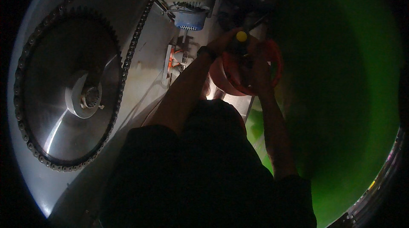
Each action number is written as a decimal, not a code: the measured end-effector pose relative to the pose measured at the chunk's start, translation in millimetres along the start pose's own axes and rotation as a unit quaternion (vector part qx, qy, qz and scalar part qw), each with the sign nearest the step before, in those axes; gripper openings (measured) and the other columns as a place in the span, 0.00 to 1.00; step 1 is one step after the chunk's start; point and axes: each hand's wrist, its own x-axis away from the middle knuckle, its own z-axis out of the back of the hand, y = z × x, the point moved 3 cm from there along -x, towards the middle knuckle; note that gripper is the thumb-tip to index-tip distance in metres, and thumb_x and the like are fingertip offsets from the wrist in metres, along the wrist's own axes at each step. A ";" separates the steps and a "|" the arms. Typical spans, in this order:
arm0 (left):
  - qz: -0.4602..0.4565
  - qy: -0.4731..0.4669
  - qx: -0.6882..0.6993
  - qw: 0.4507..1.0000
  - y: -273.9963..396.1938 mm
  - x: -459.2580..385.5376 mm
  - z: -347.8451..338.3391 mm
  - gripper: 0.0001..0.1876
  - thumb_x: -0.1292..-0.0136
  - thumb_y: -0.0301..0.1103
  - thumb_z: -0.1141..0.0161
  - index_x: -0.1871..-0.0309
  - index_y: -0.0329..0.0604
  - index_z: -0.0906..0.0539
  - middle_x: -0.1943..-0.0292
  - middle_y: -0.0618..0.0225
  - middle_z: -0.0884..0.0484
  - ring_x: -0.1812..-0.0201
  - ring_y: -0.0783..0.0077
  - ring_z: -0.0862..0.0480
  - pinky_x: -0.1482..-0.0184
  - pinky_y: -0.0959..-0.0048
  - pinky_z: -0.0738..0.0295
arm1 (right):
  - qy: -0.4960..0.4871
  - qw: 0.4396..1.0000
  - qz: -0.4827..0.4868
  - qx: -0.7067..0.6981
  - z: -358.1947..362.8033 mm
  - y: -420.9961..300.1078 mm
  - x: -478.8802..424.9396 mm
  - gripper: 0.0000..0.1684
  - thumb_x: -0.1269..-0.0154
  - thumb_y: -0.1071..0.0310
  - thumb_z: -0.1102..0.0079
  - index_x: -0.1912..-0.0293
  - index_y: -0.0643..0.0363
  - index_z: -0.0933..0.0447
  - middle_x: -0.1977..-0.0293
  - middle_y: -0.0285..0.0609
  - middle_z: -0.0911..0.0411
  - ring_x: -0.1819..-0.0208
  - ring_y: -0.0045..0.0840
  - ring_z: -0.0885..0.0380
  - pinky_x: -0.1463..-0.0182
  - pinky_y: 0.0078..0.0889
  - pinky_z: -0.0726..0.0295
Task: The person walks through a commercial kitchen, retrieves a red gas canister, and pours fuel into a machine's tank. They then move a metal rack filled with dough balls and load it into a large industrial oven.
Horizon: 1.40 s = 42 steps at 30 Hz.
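In dim light both my forearms reach forward over a red bucket [228, 82]. A dark band circles my left wrist, and my left hand [228, 39] appears closed around a dark object with a round yellow end [242, 36]. What this object is, the shadow does not settle. My right hand [263, 71] is at the right side of the bucket's red rim [278, 60]. Its fingers are lost in darkness, so whether they grip the rim or something inside cannot be told. The bucket's contents are mostly hidden too.
A large metal sprocket [64, 132] with a roller chain [132, 44] stands close on my left. Ahead is a motor with a blue fan cover [190, 19]; an orange-and-white part [171, 62] lies nearer. A big green curved surface [380, 100] rises on my right.
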 end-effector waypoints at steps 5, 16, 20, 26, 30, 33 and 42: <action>0.006 -0.017 0.059 0.998 4.0 1.1 -7.8 0.21 0.26 0.53 0.50 0.45 0.46 0.21 0.54 0.72 0.17 0.54 0.79 0.18 0.47 0.74 0.20 | 0.031 0.998 0.026 -0.052 -0.4 4.0 -4.8 0.19 0.39 0.60 0.36 0.53 0.60 0.25 0.58 0.51 0.19 0.55 0.47 0.19 0.51 0.47 0.21; -0.037 -0.028 -0.014 0.999 -21.8 -17.0 20.6 0.24 0.23 0.51 0.54 0.39 0.40 0.23 0.46 0.66 0.19 0.44 0.76 0.21 0.39 0.71 0.25 | -0.026 0.996 -0.027 -0.085 -21.0 17.7 -18.1 0.29 0.36 0.63 0.37 0.39 0.62 0.32 0.55 0.50 0.20 0.52 0.38 0.19 0.46 0.38 0.23; -0.039 -0.025 -0.046 0.998 -36.5 -27.1 39.1 0.26 0.25 0.53 0.52 0.37 0.40 0.24 0.43 0.65 0.20 0.42 0.74 0.22 0.38 0.72 0.26 | -0.040 0.995 -0.008 -0.096 -26.4 24.0 -20.2 0.29 0.37 0.62 0.37 0.40 0.62 0.32 0.53 0.51 0.21 0.51 0.39 0.19 0.46 0.39 0.23; 0.021 0.009 0.025 0.999 -34.8 -31.3 34.0 0.28 0.28 0.58 0.48 0.42 0.42 0.22 0.48 0.67 0.18 0.48 0.74 0.20 0.43 0.73 0.24 | -0.014 0.994 0.014 -0.105 -26.1 25.7 -20.5 0.27 0.37 0.59 0.37 0.43 0.63 0.30 0.52 0.53 0.21 0.51 0.42 0.20 0.46 0.41 0.23; -0.040 0.042 -0.019 0.998 -34.9 -32.1 37.5 0.22 0.26 0.55 0.50 0.47 0.46 0.22 0.54 0.69 0.17 0.56 0.74 0.17 0.52 0.72 0.18 | -0.008 0.998 0.015 -0.066 -20.5 18.5 -19.0 0.25 0.35 0.54 0.38 0.49 0.65 0.27 0.58 0.55 0.19 0.55 0.46 0.18 0.49 0.44 0.22; -0.019 0.041 -0.021 0.999 -24.5 -24.8 23.7 0.28 0.30 0.58 0.46 0.42 0.42 0.21 0.48 0.67 0.18 0.48 0.75 0.20 0.43 0.73 0.25 | -0.001 0.995 0.044 -0.090 3.0 -16.8 -13.4 0.27 0.36 0.57 0.37 0.44 0.64 0.29 0.51 0.54 0.22 0.48 0.43 0.22 0.43 0.41 0.24; -0.063 0.042 -0.088 0.993 -27.2 -32.8 44.3 0.26 0.28 0.55 0.47 0.38 0.45 0.26 0.44 0.67 0.22 0.44 0.73 0.22 0.39 0.71 0.26 | -0.025 0.984 0.081 -0.158 10.9 -4.4 -10.1 0.34 0.34 0.55 0.40 0.34 0.61 0.33 0.42 0.54 0.26 0.39 0.41 0.26 0.37 0.41 0.28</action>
